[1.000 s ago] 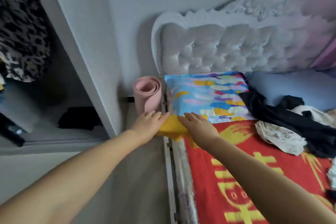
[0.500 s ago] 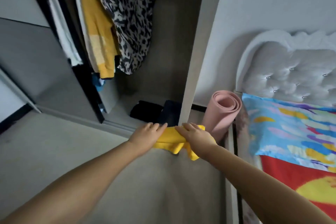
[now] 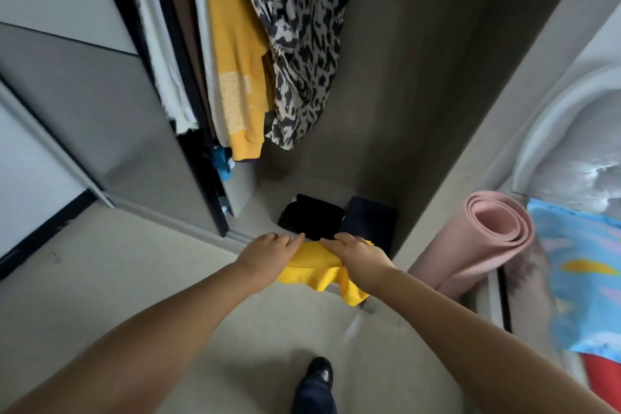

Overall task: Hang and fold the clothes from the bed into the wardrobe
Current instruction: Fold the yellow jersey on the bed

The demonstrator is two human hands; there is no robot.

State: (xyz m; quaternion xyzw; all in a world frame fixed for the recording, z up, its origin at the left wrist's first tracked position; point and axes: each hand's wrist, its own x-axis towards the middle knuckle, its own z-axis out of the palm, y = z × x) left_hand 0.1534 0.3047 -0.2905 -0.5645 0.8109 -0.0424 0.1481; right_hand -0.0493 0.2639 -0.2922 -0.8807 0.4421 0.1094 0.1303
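While both hands carry it, left hand [image 3: 267, 254] and right hand [image 3: 358, 257] gripping its 2 ends, the folded yellow shirt [image 3: 312, 267] runs left-right, just short of the wardrobe floor [image 3: 268, 191] ahead, near 2 dark folded piles [image 3: 314, 217].

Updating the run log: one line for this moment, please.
left hand + right hand: hold folded yellow garment | position: at wardrobe opening | wardrobe floor: folded black garment, folded navy garment

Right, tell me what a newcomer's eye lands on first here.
A folded yellow garment, gripped between the left hand and right hand, is held just in front of the open wardrobe. Above it hangs a leopard-print garment beside a yellow top; a rolled pink mat stands at right.
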